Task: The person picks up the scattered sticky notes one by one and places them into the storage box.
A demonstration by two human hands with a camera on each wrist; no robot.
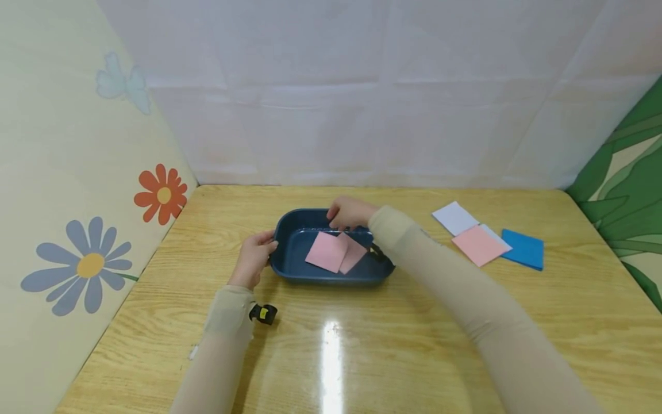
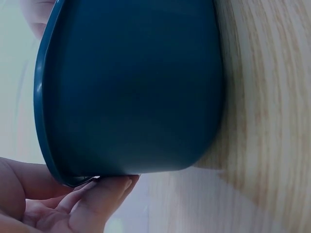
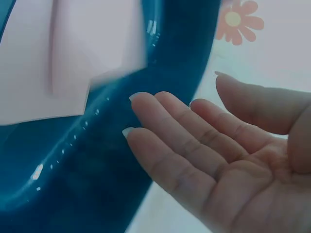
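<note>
A dark blue plastic tub point(image 1: 336, 282) stands on the table in the head view. My left hand point(image 1: 251, 257) grips the rim at its left end, thumb on the edge and fingers under it, as the left wrist view confirms. Inside the tub lie two pink paper squares, the left one point(image 1: 323, 253) overlapping the right one point(image 1: 357, 253). Over the tub's far side hovers my right hand point(image 1: 349, 213). In the right wrist view its fingers point(image 3: 167, 160) are relaxed and hold nothing, with a blurred pink square point(image 3: 102, 39) just beyond the fingertips.
On the table to the right lie white paper squares point(image 1: 454, 217), a pink square point(image 1: 481, 246) partly over one of them, and a blue stack point(image 1: 524, 250). A pale cloth wall point(image 1: 331, 115) rises behind the wooden table point(image 1: 414, 356).
</note>
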